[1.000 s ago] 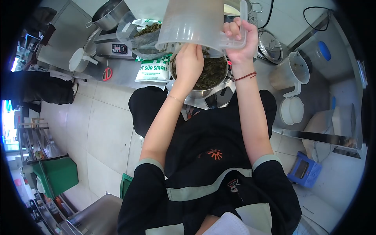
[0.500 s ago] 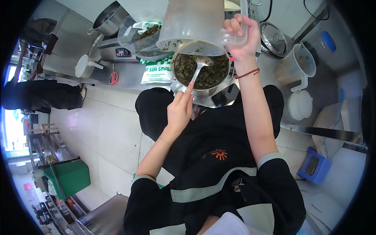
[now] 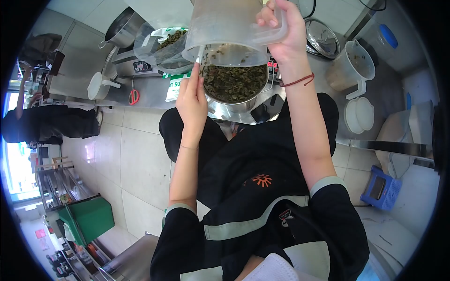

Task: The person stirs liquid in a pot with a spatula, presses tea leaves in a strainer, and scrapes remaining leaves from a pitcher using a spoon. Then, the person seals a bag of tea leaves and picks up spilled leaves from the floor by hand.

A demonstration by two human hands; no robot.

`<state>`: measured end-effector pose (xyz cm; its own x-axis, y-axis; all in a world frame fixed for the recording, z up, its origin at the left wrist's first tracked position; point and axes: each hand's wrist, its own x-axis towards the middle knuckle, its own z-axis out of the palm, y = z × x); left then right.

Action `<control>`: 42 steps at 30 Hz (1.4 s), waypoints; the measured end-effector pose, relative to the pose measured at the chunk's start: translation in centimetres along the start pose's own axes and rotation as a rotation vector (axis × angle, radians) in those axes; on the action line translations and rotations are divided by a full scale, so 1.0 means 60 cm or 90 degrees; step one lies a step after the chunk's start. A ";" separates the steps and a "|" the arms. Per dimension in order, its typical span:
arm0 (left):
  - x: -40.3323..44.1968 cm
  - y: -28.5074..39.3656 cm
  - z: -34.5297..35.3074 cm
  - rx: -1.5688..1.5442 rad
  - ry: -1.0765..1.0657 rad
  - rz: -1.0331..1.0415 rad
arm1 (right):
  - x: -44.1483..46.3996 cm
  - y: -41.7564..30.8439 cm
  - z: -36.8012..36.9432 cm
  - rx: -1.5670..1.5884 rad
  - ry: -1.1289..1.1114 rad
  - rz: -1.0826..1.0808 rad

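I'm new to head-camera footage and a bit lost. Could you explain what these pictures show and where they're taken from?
There is no machine here: these are a person's bare hands. Every picture comes from one camera worn on that person's head, looking forward and down. The right hand grips a translucent pitcher by its handle, tipped mouth-down above a metal pot of dark leaves. The left hand holds a slim utensil at the pitcher's mouth; its far end is hard to make out. On the metal counter lie red-handled scissors and a white-and-green packet.
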<state>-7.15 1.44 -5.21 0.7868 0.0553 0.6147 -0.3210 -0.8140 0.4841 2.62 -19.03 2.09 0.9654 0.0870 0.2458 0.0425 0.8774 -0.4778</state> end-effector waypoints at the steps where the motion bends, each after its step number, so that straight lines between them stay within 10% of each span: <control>1: -0.006 -0.002 0.005 0.009 -0.032 -0.014 | -0.003 -0.004 0.004 0.001 0.000 0.004; 23: -0.090 0.005 0.020 -0.149 -0.067 -0.012 | -0.027 -0.032 0.039 -0.064 -0.027 0.024; 35: -0.133 0.014 0.025 -0.255 -0.114 -0.295 | -0.025 -0.030 0.033 -0.049 0.045 -0.036; 42: -0.146 0.012 0.001 -0.174 -0.090 -0.128 | -0.020 -0.037 0.032 -0.063 0.018 -0.062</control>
<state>-14.26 0.32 -10.27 0.9071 0.1024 0.4083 -0.2671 -0.6096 0.7463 0.89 -20.18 4.50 0.9621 -0.0109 0.2725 0.1605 0.8303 -0.5337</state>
